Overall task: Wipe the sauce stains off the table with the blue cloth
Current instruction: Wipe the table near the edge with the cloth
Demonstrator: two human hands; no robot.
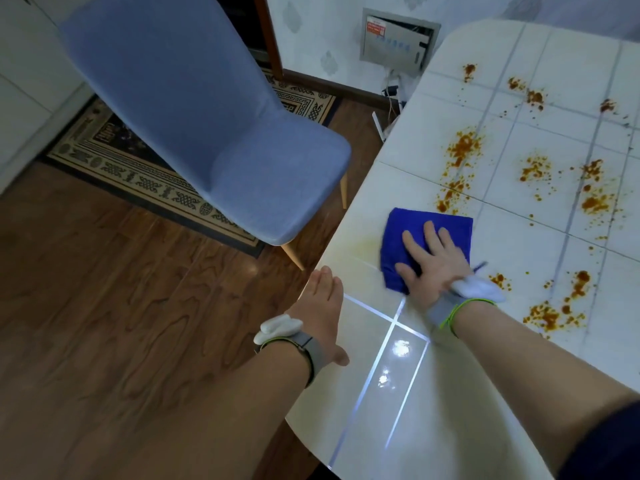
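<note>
A folded blue cloth [415, 233] lies flat on the glossy white table [408, 393] near its left edge. My right hand [433, 261] presses down on the cloth with fingers spread, palm flat. Orange-brown sauce stains [462, 150] are spattered over the table beyond and to the right of the cloth, with more stains [550, 313] right of my wrist. A faint yellowish smear [363, 244] sits left of the cloth. My left hand [322, 306] rests on the table's left edge, holding nothing.
A blue upholstered chair [221, 133] stands left of the table, close to its edge. A patterned rug [114, 161] lies on the wooden floor behind it. A wall box [394, 39] with cables sits low on the far wall.
</note>
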